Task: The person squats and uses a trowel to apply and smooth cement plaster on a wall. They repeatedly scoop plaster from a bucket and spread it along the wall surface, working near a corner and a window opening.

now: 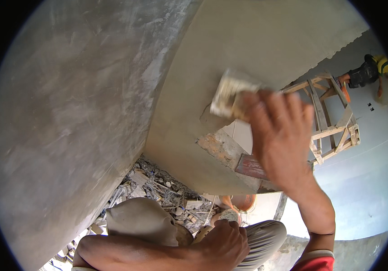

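Pale blurred tool (230,95), held in right fingers (279,107), jutting leftward

The lower right is bright, the right grip (279,135) blurred.

Right hand (282,135) is gripping a blurred, pale brush-like tool (231,95) at the plastered wall (266,36); contact unclear. Left hand (225,245) is resting, loosely curled, by the trousered knee (267,235). Rubble (158,189) is lying below; a co-worker (365,74) is showing beside the wooden trestle (344,116).
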`<action>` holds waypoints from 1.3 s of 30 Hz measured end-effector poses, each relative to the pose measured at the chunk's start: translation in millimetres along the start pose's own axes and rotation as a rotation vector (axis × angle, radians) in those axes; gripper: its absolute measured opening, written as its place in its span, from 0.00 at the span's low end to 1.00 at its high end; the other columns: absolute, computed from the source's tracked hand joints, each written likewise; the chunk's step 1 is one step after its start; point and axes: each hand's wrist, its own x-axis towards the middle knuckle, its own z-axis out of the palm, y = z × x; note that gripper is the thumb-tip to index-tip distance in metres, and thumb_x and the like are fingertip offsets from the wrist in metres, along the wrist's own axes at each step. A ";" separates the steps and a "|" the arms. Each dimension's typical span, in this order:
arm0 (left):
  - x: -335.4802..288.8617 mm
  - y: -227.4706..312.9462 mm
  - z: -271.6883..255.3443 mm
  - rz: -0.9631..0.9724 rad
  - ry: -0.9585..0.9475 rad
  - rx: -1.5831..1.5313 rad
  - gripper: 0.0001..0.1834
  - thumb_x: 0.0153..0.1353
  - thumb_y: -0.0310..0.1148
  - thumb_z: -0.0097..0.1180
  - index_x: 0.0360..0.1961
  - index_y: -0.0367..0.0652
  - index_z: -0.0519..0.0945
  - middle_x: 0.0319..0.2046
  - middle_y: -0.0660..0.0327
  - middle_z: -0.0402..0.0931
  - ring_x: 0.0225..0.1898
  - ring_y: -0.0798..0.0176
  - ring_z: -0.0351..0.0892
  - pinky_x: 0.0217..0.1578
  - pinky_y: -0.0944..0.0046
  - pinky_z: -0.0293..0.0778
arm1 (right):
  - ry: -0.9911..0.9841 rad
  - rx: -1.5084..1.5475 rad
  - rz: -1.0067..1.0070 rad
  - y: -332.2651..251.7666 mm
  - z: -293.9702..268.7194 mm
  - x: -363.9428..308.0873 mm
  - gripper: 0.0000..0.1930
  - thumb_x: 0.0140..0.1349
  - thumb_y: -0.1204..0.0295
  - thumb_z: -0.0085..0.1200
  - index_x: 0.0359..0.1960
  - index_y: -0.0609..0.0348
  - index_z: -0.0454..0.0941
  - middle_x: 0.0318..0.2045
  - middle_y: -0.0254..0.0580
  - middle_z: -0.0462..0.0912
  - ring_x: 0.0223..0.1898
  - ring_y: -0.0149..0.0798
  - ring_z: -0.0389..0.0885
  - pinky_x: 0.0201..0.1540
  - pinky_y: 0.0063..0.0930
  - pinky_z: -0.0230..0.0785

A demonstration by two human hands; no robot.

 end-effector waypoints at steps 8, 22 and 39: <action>-70.2 -7.1 -21.4 0.072 0.141 0.842 0.32 0.74 0.32 0.42 0.78 0.41 0.55 0.77 0.56 0.55 0.78 0.56 0.60 0.81 0.52 0.58 | 0.255 -0.055 0.177 7.4 27.3 37.0 0.20 0.62 0.73 0.65 0.57 0.51 0.82 0.48 0.36 0.81 0.46 0.42 0.76 0.47 0.38 0.59; -58.6 -13.7 -25.8 0.263 0.092 0.575 0.25 0.69 0.34 0.47 0.64 0.34 0.73 0.62 0.45 0.75 0.63 0.50 0.76 0.62 0.51 0.74 | -0.009 0.272 -0.078 -152.7 199.0 -41.0 0.19 0.57 0.71 0.56 0.51 0.61 0.83 0.38 0.37 0.76 0.42 0.40 0.74 0.46 0.38 0.61; -6.3 -0.3 43.8 -0.091 0.178 -0.262 0.15 0.64 0.41 0.59 0.40 0.39 0.84 0.45 0.45 0.83 0.50 0.46 0.81 0.52 0.47 0.73 | 0.160 0.160 0.123 -8.2 3.2 21.6 0.22 0.59 0.74 0.65 0.57 0.55 0.82 0.46 0.36 0.79 0.43 0.42 0.72 0.46 0.41 0.58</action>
